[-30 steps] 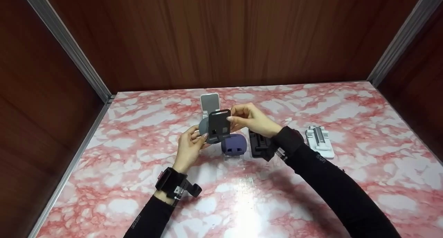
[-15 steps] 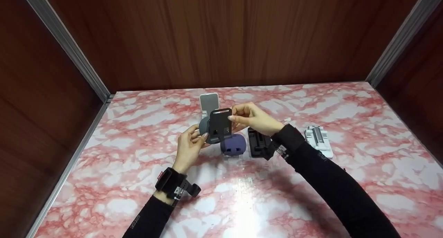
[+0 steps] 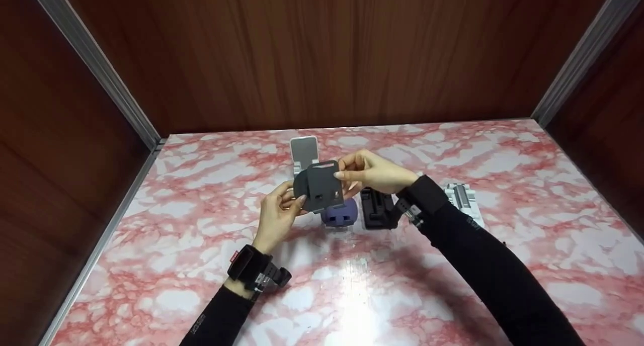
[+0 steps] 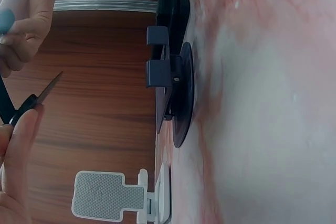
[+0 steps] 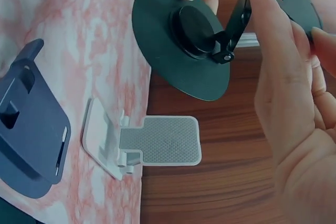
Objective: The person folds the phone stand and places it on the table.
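A dark grey phone stand (image 3: 324,187) with a round base is held up above the table between both hands. My left hand (image 3: 275,212) pinches the base by its edge, thumb in front. At the upper plate's right edge, my right hand (image 3: 376,174) grips with thumb and fingers. The right wrist view shows the round base (image 5: 157,40) joined to the plate by a hinged arm (image 5: 236,27). Behind and below the held stand, a purple phone stand (image 3: 338,216) sits on the table, partly covered. Farther back stands a white phone stand (image 3: 305,149) with a grey pad, unfolded.
A black folded phone stand (image 3: 376,210) lies right of the purple one. Farther right is a white folded phone stand (image 3: 463,197), partly behind the right sleeve. The red-and-white marbled table (image 3: 201,265) is bounded by brown wood-grain panels (image 3: 322,54).
The held stand has turned and tilted, so its plate now faces the head camera at a different slant. My right hand has shifted slightly right. Both hands keep their hold.
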{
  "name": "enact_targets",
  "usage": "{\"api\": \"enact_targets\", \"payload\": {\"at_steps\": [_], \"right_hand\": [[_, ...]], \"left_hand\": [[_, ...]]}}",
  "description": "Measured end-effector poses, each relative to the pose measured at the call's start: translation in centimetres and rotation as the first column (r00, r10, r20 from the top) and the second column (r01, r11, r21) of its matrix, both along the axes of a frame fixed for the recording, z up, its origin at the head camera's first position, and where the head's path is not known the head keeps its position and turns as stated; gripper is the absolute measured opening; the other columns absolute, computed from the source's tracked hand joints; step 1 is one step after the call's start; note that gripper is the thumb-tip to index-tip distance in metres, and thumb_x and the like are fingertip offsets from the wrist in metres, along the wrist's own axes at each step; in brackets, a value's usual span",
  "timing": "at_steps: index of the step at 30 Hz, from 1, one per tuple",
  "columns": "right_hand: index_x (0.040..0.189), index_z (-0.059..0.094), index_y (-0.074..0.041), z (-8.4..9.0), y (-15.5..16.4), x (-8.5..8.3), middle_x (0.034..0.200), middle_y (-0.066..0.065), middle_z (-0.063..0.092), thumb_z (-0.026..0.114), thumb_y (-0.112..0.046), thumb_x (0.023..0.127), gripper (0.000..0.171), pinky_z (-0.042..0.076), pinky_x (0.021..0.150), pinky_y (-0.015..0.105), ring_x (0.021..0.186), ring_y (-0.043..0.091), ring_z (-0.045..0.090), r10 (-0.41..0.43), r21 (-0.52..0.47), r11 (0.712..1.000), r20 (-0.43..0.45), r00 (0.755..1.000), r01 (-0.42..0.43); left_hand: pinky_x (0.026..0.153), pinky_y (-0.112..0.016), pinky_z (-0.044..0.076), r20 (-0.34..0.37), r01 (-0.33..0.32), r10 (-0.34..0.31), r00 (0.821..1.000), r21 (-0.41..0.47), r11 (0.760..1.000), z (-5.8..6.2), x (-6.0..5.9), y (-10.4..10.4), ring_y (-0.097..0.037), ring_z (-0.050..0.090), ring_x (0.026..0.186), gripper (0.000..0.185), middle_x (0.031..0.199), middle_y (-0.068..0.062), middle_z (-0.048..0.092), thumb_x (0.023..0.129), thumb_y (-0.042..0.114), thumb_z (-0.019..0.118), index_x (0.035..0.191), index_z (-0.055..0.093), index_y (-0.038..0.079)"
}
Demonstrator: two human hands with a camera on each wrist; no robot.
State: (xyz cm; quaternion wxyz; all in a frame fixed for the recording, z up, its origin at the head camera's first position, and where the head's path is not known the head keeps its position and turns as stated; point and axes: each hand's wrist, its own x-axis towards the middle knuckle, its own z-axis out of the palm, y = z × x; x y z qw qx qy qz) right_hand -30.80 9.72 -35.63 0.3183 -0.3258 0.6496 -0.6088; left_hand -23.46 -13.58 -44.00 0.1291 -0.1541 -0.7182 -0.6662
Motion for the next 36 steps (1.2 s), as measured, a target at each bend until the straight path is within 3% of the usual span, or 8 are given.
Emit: {"api": "enact_targets", "payload": {"at_steps": [9, 22, 30, 36], "right_hand": [[0.08, 0.06, -0.007, -0.3, 0.1, -0.1, 0.071, 0.002, 0.066, 0.055, -0.005, 0.099, 0.019, 0.064, 0.069, 0.036, 0.063, 0.016, 0.067, 0.015, 0.037, 0.999, 0.079, 0.997, -0.018], [0.084, 0.06, -0.007, -0.5, 0.2, -0.2, 0.07, 0.002, 0.065, 0.053, -0.006, 0.1, 0.018, 0.063, 0.071, 0.035, 0.065, 0.014, 0.065, 0.081, 0.079, 0.993, 0.124, 0.989, -0.091], [0.083, 0.06, -0.007, -1.0, 0.0, -0.1, 0.07, 0.001, 0.066, 0.05, -0.002, 0.1, 0.02, 0.063, 0.067, 0.031, 0.063, 0.011, 0.064, 0.114, 0.09, 0.988, 0.143, 0.983, -0.127], [0.086, 0.061, -0.007, -1.4, 0.0, -0.1, 0.074, 0.002, 0.069, 0.05, -0.002, 0.1, 0.018, 0.063, 0.066, 0.03, 0.063, 0.011, 0.066, 0.134, 0.085, 0.985, 0.164, 0.977, -0.149]], "left_hand": [[0.069, -0.038, 0.063, -0.054, -0.034, 0.031, 0.998, -0.059, 0.998, -0.2, 0.0, 0.1, -0.04, 0.073, 0.086, 0.032, 0.106, -0.033, 0.069, 0.093, -0.001, 0.064, 0.122, 0.058, -0.012], [0.067, -0.03, 0.063, -0.155, -0.081, 0.063, 0.986, -0.118, 0.99, -0.1, 0.2, 0.1, -0.036, 0.074, 0.086, 0.031, 0.104, -0.028, 0.072, 0.093, 0.002, 0.064, 0.121, 0.059, -0.011], [0.062, -0.026, 0.062, -0.299, -0.18, 0.115, 0.947, -0.198, 0.964, -0.1, 0.5, 0.1, -0.028, 0.075, 0.084, 0.025, 0.099, -0.02, 0.075, 0.094, 0.007, 0.066, 0.116, 0.065, -0.004], [0.064, -0.024, 0.061, -0.378, -0.202, 0.106, 0.92, -0.226, 0.953, -0.1, 0.5, 0.1, -0.028, 0.076, 0.083, 0.022, 0.099, -0.019, 0.075, 0.093, 0.005, 0.066, 0.114, 0.066, -0.003]]}}
